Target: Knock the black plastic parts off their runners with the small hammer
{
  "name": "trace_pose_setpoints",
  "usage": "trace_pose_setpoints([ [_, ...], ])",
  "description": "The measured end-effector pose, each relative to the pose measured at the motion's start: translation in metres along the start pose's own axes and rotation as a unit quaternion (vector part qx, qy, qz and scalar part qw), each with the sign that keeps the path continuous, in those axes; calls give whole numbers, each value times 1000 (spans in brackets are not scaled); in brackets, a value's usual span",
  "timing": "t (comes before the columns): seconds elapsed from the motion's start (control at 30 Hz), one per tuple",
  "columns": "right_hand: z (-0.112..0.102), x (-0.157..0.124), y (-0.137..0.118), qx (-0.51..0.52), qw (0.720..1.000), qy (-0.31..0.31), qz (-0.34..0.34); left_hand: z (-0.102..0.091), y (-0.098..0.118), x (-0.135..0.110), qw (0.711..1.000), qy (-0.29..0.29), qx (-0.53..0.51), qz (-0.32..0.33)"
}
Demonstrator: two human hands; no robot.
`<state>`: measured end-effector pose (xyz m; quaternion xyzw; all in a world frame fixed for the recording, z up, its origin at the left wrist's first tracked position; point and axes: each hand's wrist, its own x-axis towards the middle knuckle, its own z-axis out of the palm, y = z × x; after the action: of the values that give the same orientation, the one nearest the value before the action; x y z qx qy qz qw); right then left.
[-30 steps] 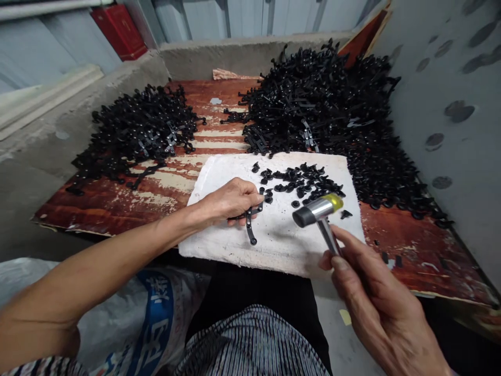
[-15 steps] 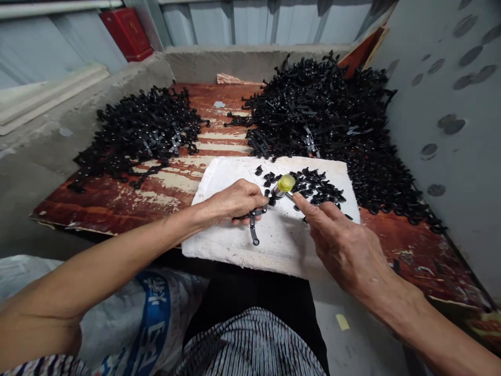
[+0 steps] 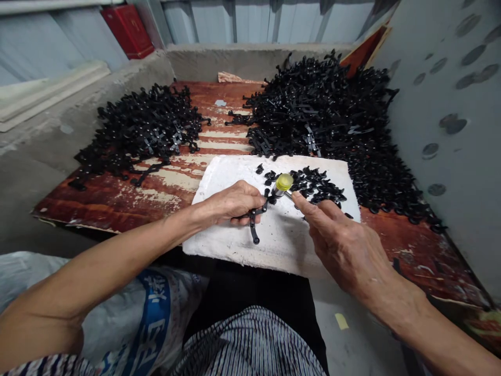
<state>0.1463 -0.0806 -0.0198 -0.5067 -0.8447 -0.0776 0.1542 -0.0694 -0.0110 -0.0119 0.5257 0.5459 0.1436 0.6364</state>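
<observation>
My left hand is closed on a black jointed linkage, one arm of which hangs toward me over the white cloth. In my right hand is a mallet with a yellow-capped head and metal shank, the index finger stretched along the shank. The mallet's head is just right of the linkage's upper end, by a small black part; whether they touch I cannot tell. Small black disc-like parts lie scattered on the cloth beyond the mallet. The handle is mostly hidden by my right hand.
Black linkages are heaped at the left, and a larger black heap fills the back right. Both rest on a worn red-brown board. A concrete ledge borders the back, a grey panel the right. A white sack stands below left.
The mallet's head has shifted very slightly to the left. My left hand still holds the linkage in nearly the same place.
</observation>
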Motion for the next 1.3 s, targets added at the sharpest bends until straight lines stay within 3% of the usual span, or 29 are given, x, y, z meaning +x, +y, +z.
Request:
trace_pose_setpoints([
  [0.27,5,3,8,40,999,-5,18,0,-4,7,1000,18,8,0],
  [0.37,-4,6,12,82,997,-3,7,0,-1,6,999,25,23,6],
  [0.5,-24,10,4,147,982,116,-9,0,1,2,999,14,24,15],
  [0.57,-25,10,-1,140,974,180,-4,-1,-1,2,999,1,23,34],
  [0.6,-22,9,-2,126,975,181,-3,-1,-3,3,999,-4,22,41],
  [0.73,-7,4,-1,86,995,53,-9,-1,-7,4,999,4,21,24],
  [0.77,-5,4,0,105,993,51,-7,-1,-7,4,1000,5,23,18],
  [0.9,-7,4,1,168,974,148,14,1,-1,4,1000,6,27,3],
  [1.03,-1,1,6,120,991,57,0,3,6,2,997,16,64,-29],
  [1.17,7,-4,7,163,979,119,21,2,7,2,997,8,72,-19],
  [1.3,6,0,7,161,986,42,10,1,6,2,995,6,100,-10],
])
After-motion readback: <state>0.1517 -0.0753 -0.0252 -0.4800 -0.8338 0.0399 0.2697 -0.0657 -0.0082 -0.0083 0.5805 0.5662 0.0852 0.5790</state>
